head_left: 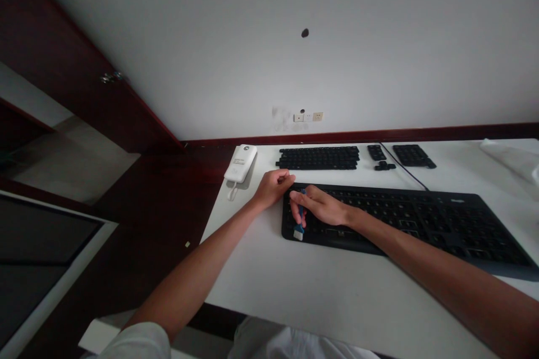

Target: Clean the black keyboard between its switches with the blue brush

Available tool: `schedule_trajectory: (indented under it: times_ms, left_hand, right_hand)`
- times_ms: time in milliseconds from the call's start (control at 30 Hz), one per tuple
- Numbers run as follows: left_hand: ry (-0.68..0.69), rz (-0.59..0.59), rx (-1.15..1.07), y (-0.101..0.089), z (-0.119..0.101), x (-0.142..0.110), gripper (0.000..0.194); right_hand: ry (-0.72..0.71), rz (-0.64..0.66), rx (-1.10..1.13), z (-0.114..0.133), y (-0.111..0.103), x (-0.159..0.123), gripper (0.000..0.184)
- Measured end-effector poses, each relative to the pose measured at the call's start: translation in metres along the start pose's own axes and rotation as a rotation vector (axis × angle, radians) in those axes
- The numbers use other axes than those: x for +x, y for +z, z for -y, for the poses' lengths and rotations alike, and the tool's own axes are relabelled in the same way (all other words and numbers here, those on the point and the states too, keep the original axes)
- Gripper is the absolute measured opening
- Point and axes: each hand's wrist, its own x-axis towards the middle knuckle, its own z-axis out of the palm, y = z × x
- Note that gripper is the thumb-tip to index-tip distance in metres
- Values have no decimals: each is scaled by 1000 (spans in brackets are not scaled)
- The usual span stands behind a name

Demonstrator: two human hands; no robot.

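- Your right hand (pixel 319 206) is grasping a blue brush (pixel 299 229), bristles pointing toward you.
- The keyboard (pixel 447 202) is lying beneath that hand.
- Your left hand (pixel 274 187) is curling beside the keyboard's corner; whether it's holding anything, I can't tell.

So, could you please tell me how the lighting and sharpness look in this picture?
In the head view: dim light, without harsh glare; a soft shadow beside the white device, its small print unreadable; the black keyboard losing detail among dark keys; apparent wide-angle distortion, the door slanting steeply.
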Motion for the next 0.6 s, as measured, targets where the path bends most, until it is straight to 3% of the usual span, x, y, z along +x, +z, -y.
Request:
schedule_trajectory:
  times_ms: [200, 600]
  left_hand:
    - [-32, 4, -16, 0, -2, 0, 47]
    - [-18, 2, -15, 1, -3, 0, 47]
  right_hand:
    - [-27, -113, -29, -5, 0, -1, 69]
    - [-2, -114, -72, -2, 1, 0, 73]
